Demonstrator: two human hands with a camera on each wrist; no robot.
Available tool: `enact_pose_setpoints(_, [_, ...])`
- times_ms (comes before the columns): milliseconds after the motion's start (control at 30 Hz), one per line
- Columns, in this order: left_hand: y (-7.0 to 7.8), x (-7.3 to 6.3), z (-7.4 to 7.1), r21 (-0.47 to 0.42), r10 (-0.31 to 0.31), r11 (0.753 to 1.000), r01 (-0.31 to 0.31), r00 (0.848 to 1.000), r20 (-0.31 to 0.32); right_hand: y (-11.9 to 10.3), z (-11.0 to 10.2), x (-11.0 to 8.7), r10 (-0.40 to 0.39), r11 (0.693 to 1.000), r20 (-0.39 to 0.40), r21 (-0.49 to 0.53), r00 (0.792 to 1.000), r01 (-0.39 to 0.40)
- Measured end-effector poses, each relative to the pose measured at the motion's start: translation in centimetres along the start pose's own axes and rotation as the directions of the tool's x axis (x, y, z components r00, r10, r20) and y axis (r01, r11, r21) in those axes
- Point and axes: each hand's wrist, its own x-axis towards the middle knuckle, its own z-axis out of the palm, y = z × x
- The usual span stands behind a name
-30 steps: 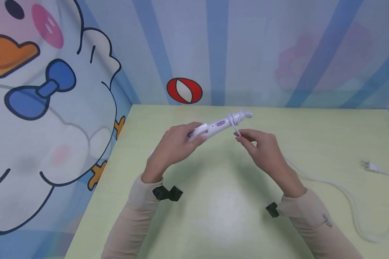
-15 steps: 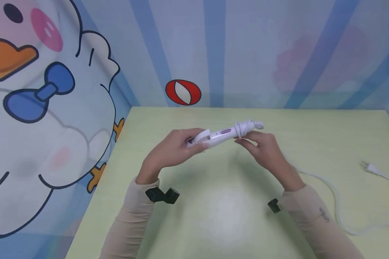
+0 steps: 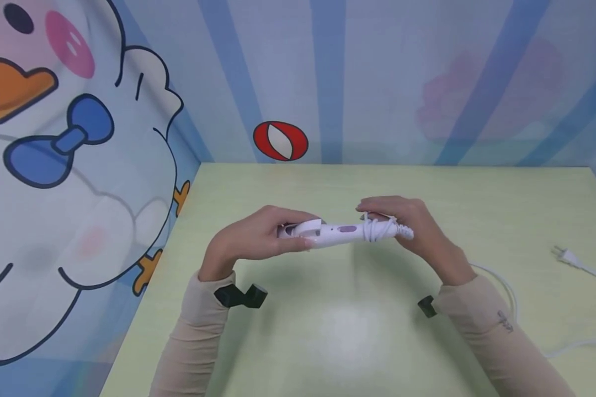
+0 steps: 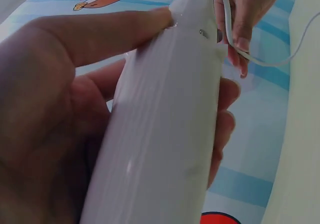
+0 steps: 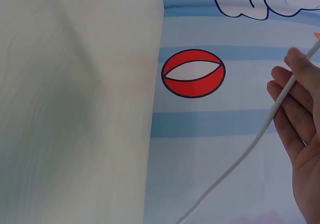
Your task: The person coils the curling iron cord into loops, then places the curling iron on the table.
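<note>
My left hand point(image 3: 243, 234) grips a white curling iron point(image 3: 330, 236) by its barrel end, thumb along the near side. The iron lies level above the table, its purple button facing up. Several turns of its white power cord point(image 3: 376, 230) are wound round the handle end. Beyond the handle end, my right hand point(image 3: 417, 220) pinches the cord point(image 5: 250, 146) between thumb and fingers, as the right wrist view shows. The left wrist view gives a close look at the iron's white body point(image 4: 160, 109), with fingers around it. The barrel's far end is hidden in my left hand.
The cord's free length point(image 3: 501, 281) runs past my right forearm over the pale table point(image 3: 328, 342). Its two-pin plug point(image 3: 568, 257) lies at the table's right side. A painted wall point(image 3: 377, 82) stands behind the table, another with a cartoon bird at the left.
The iron has come down nearer and turned from a slant to level. My right hand has carried the cord round the handle, adding to the wraps. The slack cord on the table has shifted.
</note>
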Motion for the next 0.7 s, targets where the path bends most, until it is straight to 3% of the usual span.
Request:
enact_pose_setpoints(133, [0.2, 0.1, 0.3, 0.027, 0.016, 0.999, -0.018, 0.999, 0.051, 0.2, -0.5, 0.3, -0.031, 0.999, 0.037, -0.035, 0.999, 0.032])
enact_pose_setpoints(333, [1.3, 0.0, 0.5, 0.156, -0.027, 0.988, 0.015, 0.997, 0.073, -0.2, -0.9, 1.1, -0.063, 0.992, 0.063, -0.109, 0.996, 0.070])
enact_pose_setpoints(500, [2.3, 0.3, 1.1, 0.255, -0.107, 0.962, 0.092, 0.993, 0.046, -1.2, -1.3, 1.7, -0.090, 0.970, 0.045, -0.223, 0.995, 0.098])
enact_pose_setpoints(700, [2.3, 0.8, 1.7, 0.308, -0.207, 0.929, 0.206, 0.978, -0.029, -3.0, -1.5, 2.2, -0.091, 0.933, 0.051, -0.344, 0.995, 0.103])
